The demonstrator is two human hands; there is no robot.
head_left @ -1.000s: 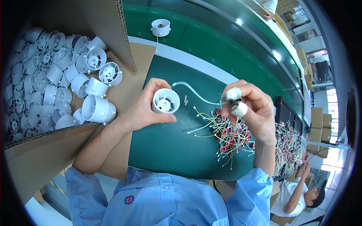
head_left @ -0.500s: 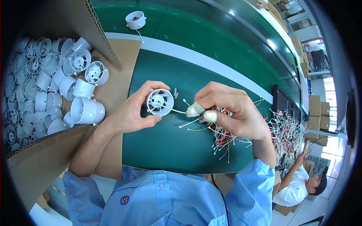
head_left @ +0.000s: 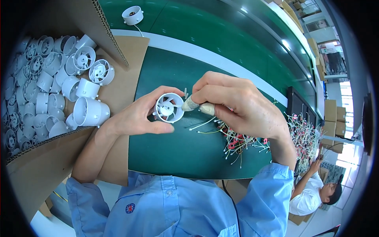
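A white round fan housing (head_left: 169, 117) with spokes and a central hub is gripped between the thumb and fingers of my left hand (head_left: 132, 114), its open face turned up. My right hand (head_left: 244, 104), with pale covers on thumb and index finger, is pinched at the housing's right rim. A thin white wire (head_left: 178, 106) runs from the hub toward that pinch; its far end is hidden by the fingers. Below my right hand lies a heap of thin wires with red parts (head_left: 237, 144). Small clear tube pieces (head_left: 186, 93) lie beside the housing.
On my left stands a cardboard box (head_left: 51, 158) full of white housings (head_left: 91, 112). Another housing (head_left: 132, 15) with a trailing wire sits on the green belt (head_left: 189, 27) beyond. A bigger wire heap (head_left: 302, 138) lies at right, near a person in white (head_left: 308, 197).
My right hand has moved up and left from the wire's stretched length to the housing's rim. The housing on the belt has shifted left. My left hand keeps its hold.
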